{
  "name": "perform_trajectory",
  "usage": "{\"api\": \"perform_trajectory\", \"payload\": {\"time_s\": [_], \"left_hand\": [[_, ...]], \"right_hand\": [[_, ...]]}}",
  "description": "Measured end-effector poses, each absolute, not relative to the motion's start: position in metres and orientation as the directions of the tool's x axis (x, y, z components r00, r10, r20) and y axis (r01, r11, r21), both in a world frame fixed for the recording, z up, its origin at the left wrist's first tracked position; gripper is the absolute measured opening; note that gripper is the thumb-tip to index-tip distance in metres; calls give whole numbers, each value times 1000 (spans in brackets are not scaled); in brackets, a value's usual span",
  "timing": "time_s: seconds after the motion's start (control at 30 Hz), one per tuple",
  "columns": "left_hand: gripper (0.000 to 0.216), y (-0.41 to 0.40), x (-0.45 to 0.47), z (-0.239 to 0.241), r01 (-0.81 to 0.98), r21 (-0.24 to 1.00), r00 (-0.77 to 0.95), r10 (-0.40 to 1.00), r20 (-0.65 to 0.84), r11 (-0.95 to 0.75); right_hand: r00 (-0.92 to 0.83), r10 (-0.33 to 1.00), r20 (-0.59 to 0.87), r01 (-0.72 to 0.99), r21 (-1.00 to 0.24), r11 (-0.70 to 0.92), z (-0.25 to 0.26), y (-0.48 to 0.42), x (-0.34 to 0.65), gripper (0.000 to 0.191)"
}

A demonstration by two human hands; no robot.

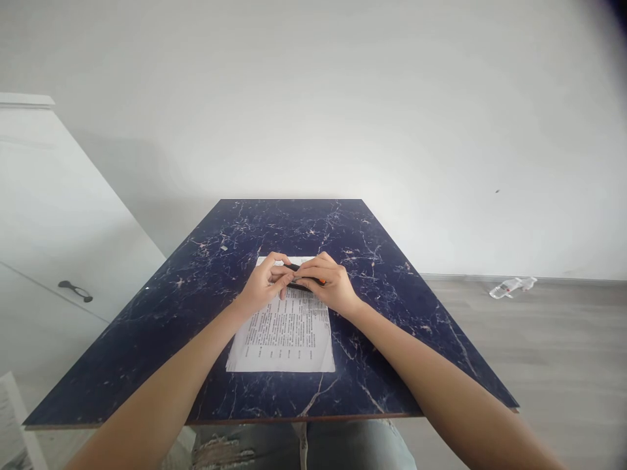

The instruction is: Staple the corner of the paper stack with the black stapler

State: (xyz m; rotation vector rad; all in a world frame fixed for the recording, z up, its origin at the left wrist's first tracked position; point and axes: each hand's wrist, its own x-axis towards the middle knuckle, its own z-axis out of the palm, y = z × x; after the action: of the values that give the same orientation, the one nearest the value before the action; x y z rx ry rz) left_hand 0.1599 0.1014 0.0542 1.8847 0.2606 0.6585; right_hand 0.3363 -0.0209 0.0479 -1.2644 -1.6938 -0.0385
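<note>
Pinching a slim black object (295,268) between them, the fingers of both hands are curled in narrow and meet over the far end of a printed sheet. The left hand (262,287) closes on the object's left part with its thumb and first fingers, and the right hand (329,282) folds over the right part, where a small orange bit pokes out beside the knuckles. Most of the object is hidden under the fingers, so what kind of tool it is cannot be told. It sits just above the top edge of the sheet of paper (287,333), which is white, covered in lines of small dark print too fine to read, and lies flat near the middle of the table. The heels of both hands rest on or just over the sheet. Both bare forearms reach in from the lower corners of the view. The table (196,294) has a dark blue top veined in white like marble. Below its near edge show the knees of pale ripped jeans (304,447). To the left stands a white cabinet (59,215) with a dark handle (75,290). Behind the table is a plain white wall, and on the grey wooden floor (539,352) to the right, against the wall, lies a clear plastic bottle (512,286) on its side.
</note>
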Motion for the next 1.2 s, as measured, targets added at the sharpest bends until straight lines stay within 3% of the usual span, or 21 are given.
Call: {"api": "perform_trajectory", "payload": {"time_s": [0.1,0.17,0.27,0.4,0.53,0.63,0.7,0.93,1.2], "left_hand": [[31,109,159,54,-113,884,812,470,346,-454],[28,127,152,53,-58,830,723,551,418,-554],[29,174,130,47,175,718,398,715,574,-674],[30,241,95,28,543,616,142,786,602,-570],[42,263,87,12,736,464,325,859,396,-493],[49,258,94,10,800,309,455,856,244,-514],[47,255,95,12,817,252,469,853,231,-518],[37,259,90,15,824,240,427,840,335,-514],[28,251,99,19,820,215,448,828,337,-531]], "right_hand": [[74,682,728,738,-499,453,51,-21,340,14],[173,661,730,752,-532,391,52,-20,352,13],[339,633,696,806,-562,186,45,-18,388,14],[498,649,576,839,-508,-193,26,-20,451,18],[621,640,453,775,-476,-415,9,-21,485,18],[607,674,420,783,-458,-420,1,-18,488,15],[588,686,429,797,-454,-399,-1,-17,487,16],[528,627,573,842,-447,-300,8,-15,473,22],[331,730,598,916,-388,-99,13,-4,427,21]]}}
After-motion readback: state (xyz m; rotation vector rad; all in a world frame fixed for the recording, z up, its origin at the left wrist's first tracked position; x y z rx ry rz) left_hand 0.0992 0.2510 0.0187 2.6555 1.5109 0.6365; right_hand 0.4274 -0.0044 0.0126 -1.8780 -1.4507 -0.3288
